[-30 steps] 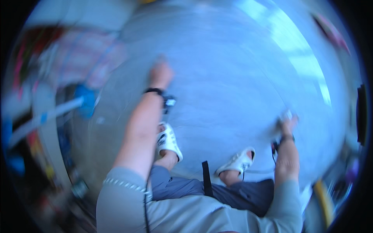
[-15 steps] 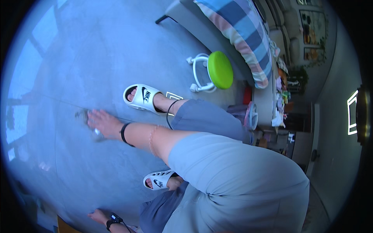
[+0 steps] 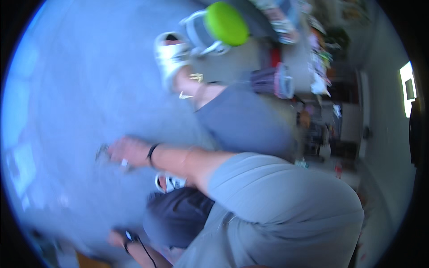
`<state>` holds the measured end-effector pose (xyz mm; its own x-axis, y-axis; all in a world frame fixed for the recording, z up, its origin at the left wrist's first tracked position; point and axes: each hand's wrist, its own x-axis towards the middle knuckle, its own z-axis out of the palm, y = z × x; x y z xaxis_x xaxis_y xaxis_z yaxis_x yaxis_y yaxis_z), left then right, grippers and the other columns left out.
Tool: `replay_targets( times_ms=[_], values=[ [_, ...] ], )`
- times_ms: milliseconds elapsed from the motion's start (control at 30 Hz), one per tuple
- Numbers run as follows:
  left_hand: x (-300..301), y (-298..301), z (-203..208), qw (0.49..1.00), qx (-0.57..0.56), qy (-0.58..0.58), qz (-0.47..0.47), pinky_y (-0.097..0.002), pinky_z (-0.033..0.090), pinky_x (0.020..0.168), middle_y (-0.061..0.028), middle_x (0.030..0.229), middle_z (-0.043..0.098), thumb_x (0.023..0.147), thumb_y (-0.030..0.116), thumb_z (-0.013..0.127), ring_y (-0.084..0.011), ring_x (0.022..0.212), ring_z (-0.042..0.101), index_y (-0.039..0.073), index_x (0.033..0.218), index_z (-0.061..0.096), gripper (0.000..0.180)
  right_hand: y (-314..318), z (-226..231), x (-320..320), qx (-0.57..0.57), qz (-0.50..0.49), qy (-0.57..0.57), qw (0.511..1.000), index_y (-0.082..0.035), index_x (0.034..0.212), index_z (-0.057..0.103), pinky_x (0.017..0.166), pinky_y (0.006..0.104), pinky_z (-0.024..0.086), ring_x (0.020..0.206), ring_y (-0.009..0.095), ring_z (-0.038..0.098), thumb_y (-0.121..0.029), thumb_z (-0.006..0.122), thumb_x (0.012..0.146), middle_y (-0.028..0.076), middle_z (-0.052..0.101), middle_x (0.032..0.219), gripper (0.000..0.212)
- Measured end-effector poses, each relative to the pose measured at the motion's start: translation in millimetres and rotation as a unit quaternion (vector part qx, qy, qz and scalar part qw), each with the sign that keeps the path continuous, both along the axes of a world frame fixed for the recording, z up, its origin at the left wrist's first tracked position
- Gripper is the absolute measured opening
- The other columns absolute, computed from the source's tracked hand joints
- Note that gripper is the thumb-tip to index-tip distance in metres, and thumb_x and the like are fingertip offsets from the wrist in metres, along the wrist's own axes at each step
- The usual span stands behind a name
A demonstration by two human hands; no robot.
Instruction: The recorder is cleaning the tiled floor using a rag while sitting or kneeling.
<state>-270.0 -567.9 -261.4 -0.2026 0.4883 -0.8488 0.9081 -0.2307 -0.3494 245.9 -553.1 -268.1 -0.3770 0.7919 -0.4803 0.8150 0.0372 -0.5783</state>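
Note:
My right hand [image 3: 128, 151], a black band at its wrist, reaches down to the grey floor. Its blurred fingers lie over a small crumpled greyish thing [image 3: 103, 152]; a pale bit of it, or something beside it, shows by the hand's lower edge. Motion blur hides what it is. My left hand [image 3: 117, 238] is low in the picture, with a black band and a small dark device on the wrist. Its fingers are smeared, and nothing shows in them. One white slide sandal [image 3: 172, 58] lies above my right hand, another [image 3: 169, 182] just below it, both worn.
A round stool [image 3: 226, 23] with a green seat and white legs stands at the top, beside a sofa. A bin [image 3: 284, 80] with a liner is near my upper knee. Behind it, a surface holds a clutter of things [image 3: 319, 67]. A brown-orange edge [image 3: 91, 261] shows at the bottom.
The whole view has shifted, so the stool and upper foot stand higher in the picture. My right hand has moved over the floor toward the lower sandal, the crumpled thing still under its fingers.

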Motion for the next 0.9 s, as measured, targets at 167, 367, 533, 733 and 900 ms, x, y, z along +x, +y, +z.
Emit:
replay_targets(
  times_ms=[167, 367, 533, 733, 900],
  values=[
    [123, -42, -77, 0.911, 0.393, -0.061, 0.112, -0.0520, 0.052, 0.092, -0.0202, 0.120, 0.068, 0.101, 0.030, 0.054, -0.0383, 0.111, 0.065, 0.005, 0.120, 0.067, 0.033, -29, 7, 33, 0.216, -0.112, 0.042, 0.969, -0.017, 0.135, 0.062, 0.115, 0.0506, 0.038, 0.139, 0.032, 0.048, -0.024, 0.065, 0.091, 0.010, 0.057, 0.144, 0.045],
    [416, -26, -62, 0.791, 0.441, -0.424, -0.008, -0.0464, 0.055, 0.069, -0.0164, 0.095, 0.066, 0.087, 0.019, 0.063, -0.0340, 0.080, 0.068, 0.000, 0.131, 0.065, 0.047, -96, -36, 121, 0.191, 0.007, -0.205, 0.960, -0.020, 0.158, 0.041, 0.124, 0.0542, 0.024, 0.153, 0.035, 0.030, -0.016, 0.052, 0.099, 0.010, 0.031, 0.167, 0.060],
    [458, 30, -73, 0.815, 0.393, -0.412, -0.110, -0.0454, 0.056, 0.069, -0.0159, 0.101, 0.066, 0.090, 0.018, 0.061, -0.0337, 0.081, 0.068, -0.002, 0.140, 0.057, 0.054, -174, -26, 228, 0.124, -0.194, -0.302, 0.925, -0.019, 0.156, 0.042, 0.120, 0.0558, 0.029, 0.150, 0.038, 0.034, -0.013, 0.053, 0.095, 0.011, 0.035, 0.165, 0.062],
    [476, 69, -76, 0.857, 0.349, -0.337, -0.173, -0.0487, 0.056, 0.079, -0.0145, 0.108, 0.067, 0.094, 0.012, 0.054, -0.0342, 0.088, 0.070, 0.000, 0.144, 0.050, 0.052, -332, -45, 371, -0.005, -0.392, -0.419, 0.819, -0.008, 0.158, 0.034, 0.120, 0.0556, 0.030, 0.150, 0.039, 0.033, -0.015, 0.054, 0.094, 0.019, 0.033, 0.164, 0.068],
    [483, 1, -76, 0.794, 0.328, -0.397, -0.324, -0.0445, 0.055, 0.066, -0.0090, 0.091, 0.069, 0.091, 0.009, 0.056, -0.0305, 0.077, 0.070, 0.004, 0.125, 0.062, 0.036, -369, -33, 395, -0.109, -0.362, -0.399, 0.836, -0.007, 0.163, 0.024, 0.124, 0.0513, 0.025, 0.155, 0.040, 0.024, -0.012, 0.051, 0.093, 0.021, 0.023, 0.168, 0.075]
  ],
)
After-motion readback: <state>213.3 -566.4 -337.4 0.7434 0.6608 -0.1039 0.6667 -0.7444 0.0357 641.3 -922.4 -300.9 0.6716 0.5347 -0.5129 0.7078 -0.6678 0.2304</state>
